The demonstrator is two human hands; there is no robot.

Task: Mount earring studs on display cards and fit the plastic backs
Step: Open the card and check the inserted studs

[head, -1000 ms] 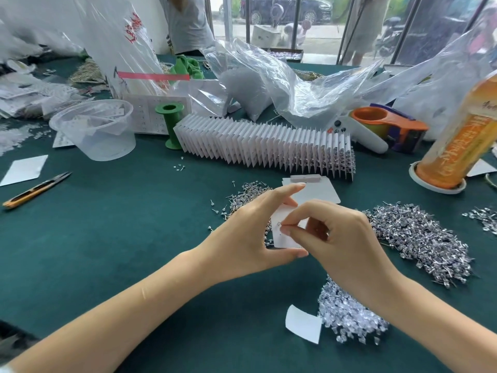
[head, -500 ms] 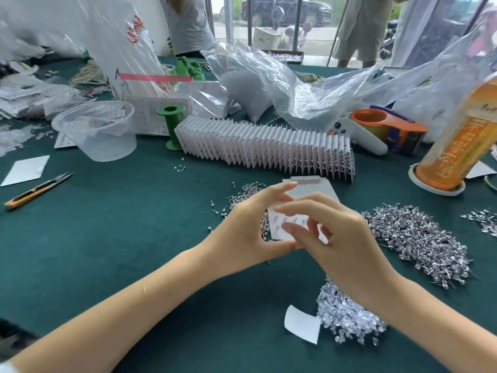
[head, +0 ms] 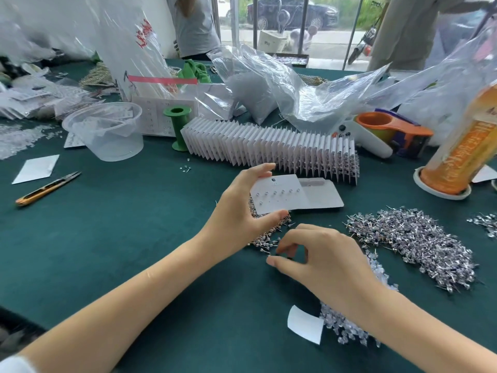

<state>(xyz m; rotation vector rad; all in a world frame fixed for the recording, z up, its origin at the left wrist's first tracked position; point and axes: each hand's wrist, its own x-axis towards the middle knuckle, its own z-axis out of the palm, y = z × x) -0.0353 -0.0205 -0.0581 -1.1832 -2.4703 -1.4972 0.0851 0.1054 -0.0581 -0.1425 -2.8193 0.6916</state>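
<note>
My left hand point(head: 238, 211) holds a white display card point(head: 279, 196) by its left edge, thumb below and forefinger on top; several studs sit in it, a row above and one lower left. My right hand point(head: 320, 258) hovers low over the green cloth at the small stud pile point(head: 266, 238), thumb and fingers curled close; I cannot see a stud between them. A larger heap of silver studs point(head: 414, 240) lies to the right. Clear plastic backs point(head: 347, 328) lie under my right wrist. More blank cards point(head: 321, 197) lie flat behind the held one.
A long row of filled cards point(head: 271, 149) stands across the middle. Behind are a clear plastic tub point(head: 107, 130), green spool point(head: 177, 127), orange tape dispenser point(head: 387, 130), plastic bags point(head: 282, 87). An orange bottle point(head: 462, 146) stands right, thread snips point(head: 45, 188) left. People stand beyond the table.
My right hand left the card and dropped down to the small stud pile. My left hand tilted the card up, showing its face with the studs.
</note>
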